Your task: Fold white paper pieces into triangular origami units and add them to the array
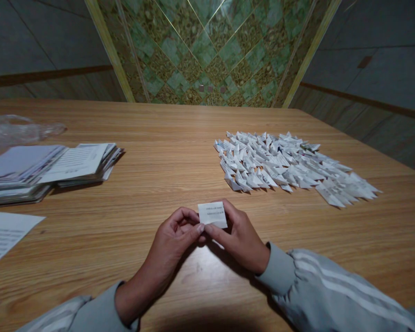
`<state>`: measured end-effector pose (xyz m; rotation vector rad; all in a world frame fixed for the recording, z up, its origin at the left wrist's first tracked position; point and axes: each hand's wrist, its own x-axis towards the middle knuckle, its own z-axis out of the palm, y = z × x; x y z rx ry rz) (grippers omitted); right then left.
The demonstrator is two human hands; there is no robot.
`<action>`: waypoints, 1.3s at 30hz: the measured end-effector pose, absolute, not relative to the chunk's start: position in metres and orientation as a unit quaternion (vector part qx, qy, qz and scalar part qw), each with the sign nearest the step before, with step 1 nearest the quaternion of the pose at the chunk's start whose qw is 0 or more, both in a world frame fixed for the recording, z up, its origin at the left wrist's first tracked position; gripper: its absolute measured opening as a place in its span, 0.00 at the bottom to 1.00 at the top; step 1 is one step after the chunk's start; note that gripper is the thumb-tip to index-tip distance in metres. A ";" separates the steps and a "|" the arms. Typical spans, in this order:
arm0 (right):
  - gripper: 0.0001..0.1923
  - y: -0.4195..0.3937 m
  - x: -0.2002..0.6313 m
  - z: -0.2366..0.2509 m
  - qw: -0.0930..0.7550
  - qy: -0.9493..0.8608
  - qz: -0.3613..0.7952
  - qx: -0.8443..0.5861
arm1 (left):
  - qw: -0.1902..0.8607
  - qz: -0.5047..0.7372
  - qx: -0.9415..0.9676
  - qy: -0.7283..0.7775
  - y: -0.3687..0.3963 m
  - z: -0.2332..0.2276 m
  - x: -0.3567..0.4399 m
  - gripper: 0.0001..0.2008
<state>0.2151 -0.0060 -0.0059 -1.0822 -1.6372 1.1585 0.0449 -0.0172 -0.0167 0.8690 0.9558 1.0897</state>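
A small folded piece of paper (212, 215) with printed lines is held up just above the table, between both hands. My left hand (174, 240) pinches its lower left corner between thumb and fingers. On the other side, my right hand (237, 235) grips the right part, thumb along the lower edge and fingers behind. The fingers behind the paper are partly hidden. Beyond my right hand lies a large group of folded paper boats (269, 161), set close together in rows.
Stacks of printed paper (79, 163) lie at the left, with a loose printed sheet (8, 233) nearer to me. A clear plastic bag (19, 131) rests behind the stacks. Everything is on a wooden table (166, 138), with a tiled wall (207, 50) past its far edge.
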 end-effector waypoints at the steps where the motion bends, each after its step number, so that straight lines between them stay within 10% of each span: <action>1: 0.08 -0.006 0.215 -0.007 0.423 -0.645 0.468 -0.431 | 0.670 0.481 0.379 0.420 -0.018 -0.016 0.045 0.15; 13: 0.10 -0.006 0.213 -0.010 0.452 -0.632 0.458 -0.431 | 0.668 0.448 0.404 0.436 -0.017 -0.016 0.047 0.14; 23: 0.06 0.002 0.218 -0.007 0.502 -0.723 0.321 -0.348 | 0.420 0.534 0.566 0.467 -0.016 -0.010 0.037 0.05; 39: 0.08 -0.004 0.224 -0.007 0.417 -0.852 0.039 -0.315 | 0.673 0.500 0.328 0.436 -0.015 -0.012 0.041 0.21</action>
